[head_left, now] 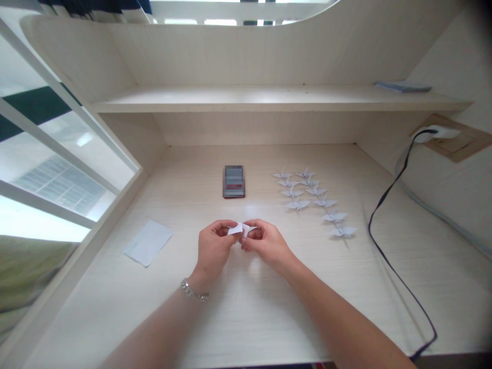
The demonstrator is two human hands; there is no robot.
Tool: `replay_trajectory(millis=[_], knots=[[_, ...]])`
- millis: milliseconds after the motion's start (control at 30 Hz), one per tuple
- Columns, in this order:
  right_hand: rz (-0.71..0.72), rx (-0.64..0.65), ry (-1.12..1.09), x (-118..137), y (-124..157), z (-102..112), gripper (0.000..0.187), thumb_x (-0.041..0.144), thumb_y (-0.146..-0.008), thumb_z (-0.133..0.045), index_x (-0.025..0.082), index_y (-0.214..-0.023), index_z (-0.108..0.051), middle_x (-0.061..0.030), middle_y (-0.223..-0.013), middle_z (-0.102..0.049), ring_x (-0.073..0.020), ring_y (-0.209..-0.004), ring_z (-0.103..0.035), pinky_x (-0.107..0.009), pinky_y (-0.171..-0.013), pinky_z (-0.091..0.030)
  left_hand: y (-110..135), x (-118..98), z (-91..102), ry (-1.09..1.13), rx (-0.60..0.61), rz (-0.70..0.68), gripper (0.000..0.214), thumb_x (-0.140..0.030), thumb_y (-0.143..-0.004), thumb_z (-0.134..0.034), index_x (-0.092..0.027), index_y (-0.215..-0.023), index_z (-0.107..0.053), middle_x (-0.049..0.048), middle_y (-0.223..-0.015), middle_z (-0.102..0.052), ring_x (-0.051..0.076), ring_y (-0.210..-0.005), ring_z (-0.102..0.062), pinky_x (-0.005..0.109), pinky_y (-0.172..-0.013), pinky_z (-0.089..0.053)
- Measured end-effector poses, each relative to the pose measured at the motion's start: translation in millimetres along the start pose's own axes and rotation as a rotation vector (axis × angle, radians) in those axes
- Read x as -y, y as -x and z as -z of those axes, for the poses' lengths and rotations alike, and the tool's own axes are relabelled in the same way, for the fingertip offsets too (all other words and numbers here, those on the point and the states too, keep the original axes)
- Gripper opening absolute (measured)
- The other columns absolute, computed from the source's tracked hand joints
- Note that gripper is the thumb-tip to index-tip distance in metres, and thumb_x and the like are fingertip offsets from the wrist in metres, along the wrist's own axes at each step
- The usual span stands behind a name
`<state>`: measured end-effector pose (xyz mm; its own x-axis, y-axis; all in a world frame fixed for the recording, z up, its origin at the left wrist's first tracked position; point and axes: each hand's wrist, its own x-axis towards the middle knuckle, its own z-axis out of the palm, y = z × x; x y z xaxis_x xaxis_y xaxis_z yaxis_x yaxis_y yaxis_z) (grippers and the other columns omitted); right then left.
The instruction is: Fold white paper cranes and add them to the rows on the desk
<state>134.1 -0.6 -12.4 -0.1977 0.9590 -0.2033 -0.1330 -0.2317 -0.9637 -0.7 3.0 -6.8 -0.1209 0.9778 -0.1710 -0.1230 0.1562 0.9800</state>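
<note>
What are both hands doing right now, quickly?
Left hand: closed, holding the small folded white paper piece.
Right hand: closed, pinching the same paper piece from the other side.

One head-worn view — forward and steeply down, near above the desk (184, 179).

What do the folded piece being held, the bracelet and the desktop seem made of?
Folded piece: likely matte white paper; it looks thin, with crisp edges.
Bracelet: probably shiny silvery metal; small segments glint, though plastic is possible.
Desktop: pale, satin, with wood-like streaks; laminate or real wood, I can't tell which.
</note>
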Motion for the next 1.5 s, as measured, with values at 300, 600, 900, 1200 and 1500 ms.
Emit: replay_trajectory(millis=[300, 600, 900, 1200, 1500], knots=[[-0.065, 0.022, -0.112, 8.9, 3.1, -1.1, 0.041, 0.015, -0.057, -0.068, 0.015, -0.096, -0.054, 0.0015, -0.059, -0.063, -0.0144, -0.057, -0.063, -0.027, -0.057, -0.049, -0.6, -1.2, 1.1, 0.019, -0.007, -0.013, 0.036, -0.024, -0.048, -0.081, -0.013, -0.078, -0.065, 0.002, -0.065, -0.066, 0.012, -0.056, -0.058, 0.022, -0.052, -0.043], [-0.046, 0.079, -0.107, 4.6, 2.0, 2.1, 0.047, 0.012, -0.053, -0.069, 0.018, -0.095, -0.051, 0.004, -0.058, -0.062, -0.014, -0.055, -0.062, -0.027, -0.057, -0.048, -0.6, -1.3, 0.9, 0.041, 0.0, 0.014, 0.037, -0.026, -0.048, -0.081, -0.012, -0.078, -0.065, 0.0029, -0.066, -0.067, 0.011, -0.054, -0.057, 0.023, -0.051, -0.044], [0.105, -0.076, 0.035, 2.6, -3.5, 7.4, 0.025, 0.027, -0.065, -0.068, 0.016, -0.086, -0.061, -0.0019, -0.068, -0.062, -0.0139, -0.061, -0.058, -0.026, -0.058, -0.046, 3.5, -4.8, -3.4, 0.015, 0.083, 0.008, 0.027, -0.022, -0.056, -0.075, -0.012, -0.08, -0.069, 0.008, -0.077, -0.07, 0.017, -0.067, -0.063, 0.026, -0.061, -0.048], [0.089, -0.074, 0.019, 6.9, -3.0, 12.6, 0.017, 0.024, -0.066, -0.065, 0.017, -0.081, -0.063, -0.0017, -0.069, -0.064, -0.0142, -0.062, -0.059, -0.026, -0.057, -0.047, 5.8, -4.8, -2.1, -0.037, 0.226, 0.014, 0.024, -0.016, -0.062, -0.07, -0.013, -0.086, -0.066, 0.0083, -0.08, -0.07, 0.017, -0.072, -0.064, 0.026, -0.064, -0.05], [0.079, -0.085, 0.047, 6.8, -4.9, 17.0, 0.019, 0.03, -0.067, -0.066, 0.015, -0.078, -0.064, -0.003, -0.071, -0.065, -0.0127, -0.061, -0.058, -0.023, -0.053, -0.046, 2.6, -9.5, 3.1, 0.046, 0.309, 0.034, 0.035, -0.017, -0.06, -0.074, -0.013, -0.093, -0.063, 0.0062, -0.081, -0.07, 0.016, -0.073, -0.064, 0.026, -0.068, -0.05]])
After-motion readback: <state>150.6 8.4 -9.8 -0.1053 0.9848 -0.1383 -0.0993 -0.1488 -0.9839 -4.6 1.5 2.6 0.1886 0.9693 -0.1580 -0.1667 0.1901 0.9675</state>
